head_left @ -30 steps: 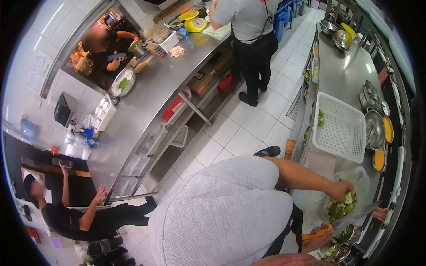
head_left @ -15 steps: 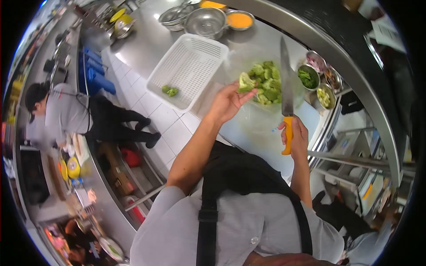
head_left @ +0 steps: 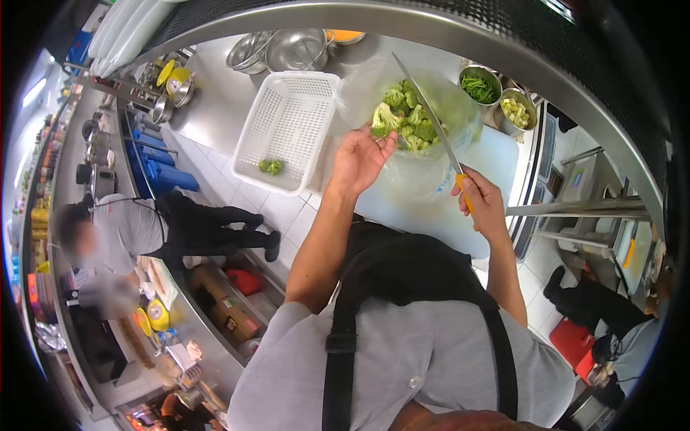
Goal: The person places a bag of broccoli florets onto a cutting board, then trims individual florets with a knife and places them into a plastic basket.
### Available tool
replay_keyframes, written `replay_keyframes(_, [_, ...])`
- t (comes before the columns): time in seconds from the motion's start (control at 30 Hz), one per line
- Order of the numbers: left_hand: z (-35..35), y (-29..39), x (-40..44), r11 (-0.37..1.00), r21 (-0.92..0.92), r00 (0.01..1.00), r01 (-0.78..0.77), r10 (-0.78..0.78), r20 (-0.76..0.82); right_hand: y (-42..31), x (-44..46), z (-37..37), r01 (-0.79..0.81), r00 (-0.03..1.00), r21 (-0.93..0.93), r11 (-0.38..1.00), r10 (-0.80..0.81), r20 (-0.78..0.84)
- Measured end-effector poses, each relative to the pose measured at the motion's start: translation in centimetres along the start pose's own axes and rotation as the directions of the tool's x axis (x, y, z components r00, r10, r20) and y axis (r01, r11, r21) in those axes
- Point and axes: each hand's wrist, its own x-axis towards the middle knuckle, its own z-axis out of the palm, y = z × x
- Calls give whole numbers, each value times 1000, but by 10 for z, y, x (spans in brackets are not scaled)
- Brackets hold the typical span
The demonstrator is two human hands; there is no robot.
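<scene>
Steel counters (head_left: 208,93) fill this kitchen, and I tell the places by a clock with the worker's chest as centre and twelve straight ahead. Between nine and ten o'clock, a co-worker in grey shirt (head_left: 133,228) leans at another counter, and near ten are blue bins (head_left: 172,178). At eleven stands a white basket (head_left: 284,129), with a little broccoli (head_left: 270,167) at its near end; beyond it are metal bowls (head_left: 248,54). Just before twelve, the left hand (head_left: 365,161) has its fingers bent around a pale-stemmed broccoli piece (head_left: 386,121). At twelve, more florets (head_left: 424,131) lie in a clear plastic bag (head_left: 460,108), which partly covers a pale board (head_left: 499,154). Over the bag slants a knife (head_left: 435,122), its tip toward eleven; at one o'clock the right hand (head_left: 480,202) grips its orange handle (head_left: 466,192). Farther out, between twelve and one, a bowl holds green cuttings (head_left: 479,87), and beside it, at one, another holds pale pieces (head_left: 514,113).
</scene>
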Motion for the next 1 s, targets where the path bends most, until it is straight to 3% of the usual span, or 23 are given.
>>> replay_keyframes(0.23, [-14, -1, 0, 1000, -1, 1000, 13, -13, 27, 1, -2, -10, 24, 1000, -47, 999, -23, 14])
replay_keyframes(0.43, [-1, -6, 1, 861, 482, 959, -164, 253, -125, 1, -6, -11, 91, 996, -80, 993, -89, 26])
replay_keyframes(0.53, [0, -8, 2, 771, 600, 916, -214, 372, -151, 5, -9, -17, 120, 992, -151, 981, -113, 54])
replay_keyframes(0.73, [6, -8, 0, 681, 689, 897, -247, 430, -104, 3, -15, -21, 114, 993, -162, 980, -107, 53])
replay_keyframes(1.0, [10, -10, 3, 674, 692, 869, -258, 475, -139, 12, -14, -20, 172, 985, -162, 972, -174, 1])
